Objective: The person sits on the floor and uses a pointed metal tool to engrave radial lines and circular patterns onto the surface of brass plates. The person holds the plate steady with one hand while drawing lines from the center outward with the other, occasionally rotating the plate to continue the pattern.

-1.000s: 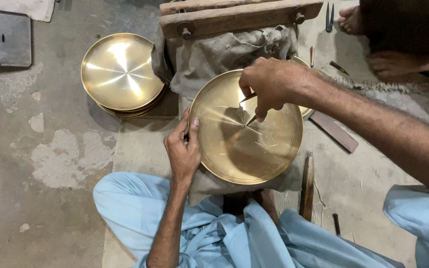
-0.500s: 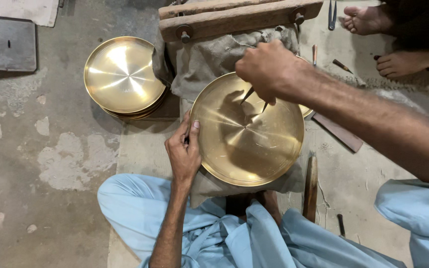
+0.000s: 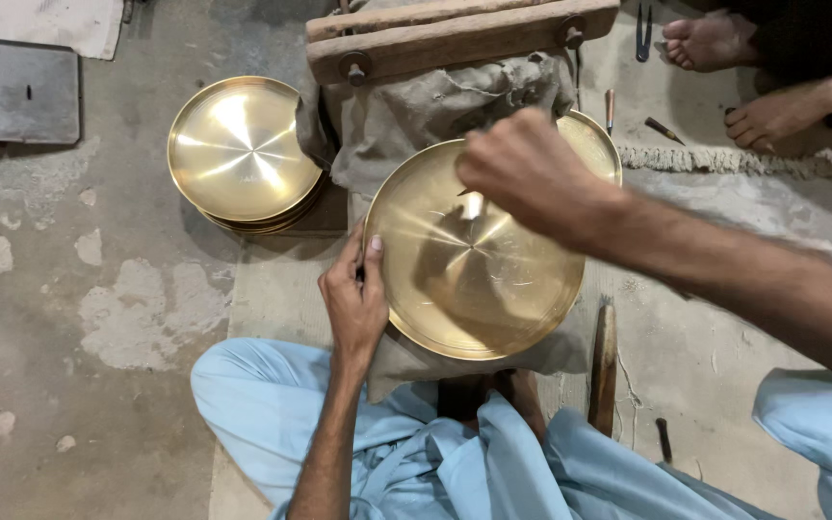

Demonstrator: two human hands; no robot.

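Mid-scraping: my left hand (image 3: 353, 303) clamps brass plate (image 3: 474, 255) at 9 o'clock; right hand (image 3: 532, 173) fisted on tool; next needs steady pressure.

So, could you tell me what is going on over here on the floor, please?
A person sits on the floor with a brass plate propped on a cloth-covered block. The left hand steadies the plate's left rim, while the right hand hovers over its upper part, gripping something too hidden to name. A stack of brass plates lies to the left. Another person's bare feet show at top right.
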